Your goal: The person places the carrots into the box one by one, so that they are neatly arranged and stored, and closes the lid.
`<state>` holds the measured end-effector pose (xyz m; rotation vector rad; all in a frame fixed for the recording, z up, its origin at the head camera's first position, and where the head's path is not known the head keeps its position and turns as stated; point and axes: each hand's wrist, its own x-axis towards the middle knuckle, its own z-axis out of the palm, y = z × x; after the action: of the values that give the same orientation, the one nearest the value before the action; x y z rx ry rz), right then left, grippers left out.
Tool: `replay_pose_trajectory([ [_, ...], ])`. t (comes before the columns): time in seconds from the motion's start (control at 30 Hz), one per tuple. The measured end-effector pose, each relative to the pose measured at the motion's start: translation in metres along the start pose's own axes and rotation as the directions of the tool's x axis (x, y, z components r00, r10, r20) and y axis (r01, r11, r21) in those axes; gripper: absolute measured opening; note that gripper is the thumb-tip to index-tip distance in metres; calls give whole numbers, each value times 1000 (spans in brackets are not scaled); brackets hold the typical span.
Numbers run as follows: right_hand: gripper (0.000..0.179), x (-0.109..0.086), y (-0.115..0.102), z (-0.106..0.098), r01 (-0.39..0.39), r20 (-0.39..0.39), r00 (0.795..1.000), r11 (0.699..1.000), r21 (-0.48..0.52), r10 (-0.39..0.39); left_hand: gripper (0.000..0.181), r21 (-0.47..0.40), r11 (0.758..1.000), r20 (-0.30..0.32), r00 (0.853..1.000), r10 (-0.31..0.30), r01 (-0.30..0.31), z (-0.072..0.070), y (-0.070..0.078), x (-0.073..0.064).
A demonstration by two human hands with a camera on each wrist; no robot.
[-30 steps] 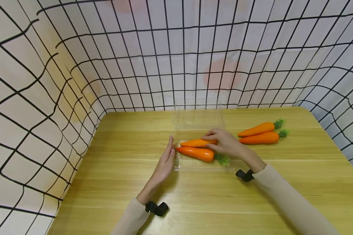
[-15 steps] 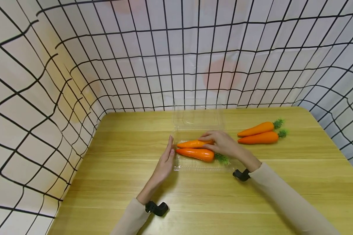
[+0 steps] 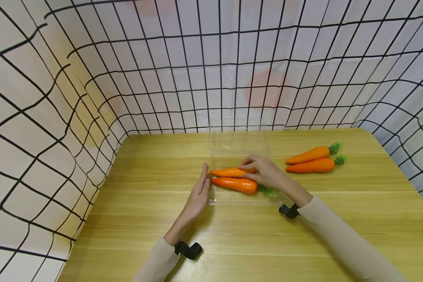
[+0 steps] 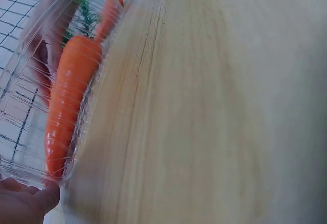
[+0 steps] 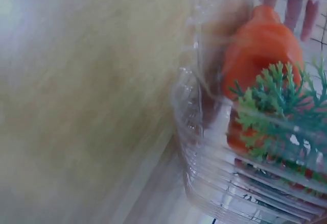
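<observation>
Head view: pinching a carrot [image 3: 227,172] with the right grip [image 3: 266,170], inside the box [image 3: 241,203] near the worktop [image 3: 155,176]'s far edge; resting a straight left grip [image 3: 197,192] against it. Probably lining up; next, let go softly.

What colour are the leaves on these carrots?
Green; the leaves show best in the right wrist view.

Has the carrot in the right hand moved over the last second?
Yes, leftward: in the head view, the carrot in the right hand now has its tip nearer the left end of the clear container.
</observation>
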<state>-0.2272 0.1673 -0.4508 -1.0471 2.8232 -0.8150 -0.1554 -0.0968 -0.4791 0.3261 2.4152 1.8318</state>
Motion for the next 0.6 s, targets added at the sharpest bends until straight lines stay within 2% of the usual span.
replay_pose_trajectory([
  [0.6, 33, 1, 1, 5, 12, -56, 998, 996, -93, -17, 58, -9, 1000, 6, 1000, 0, 0, 0, 0, 1],
])
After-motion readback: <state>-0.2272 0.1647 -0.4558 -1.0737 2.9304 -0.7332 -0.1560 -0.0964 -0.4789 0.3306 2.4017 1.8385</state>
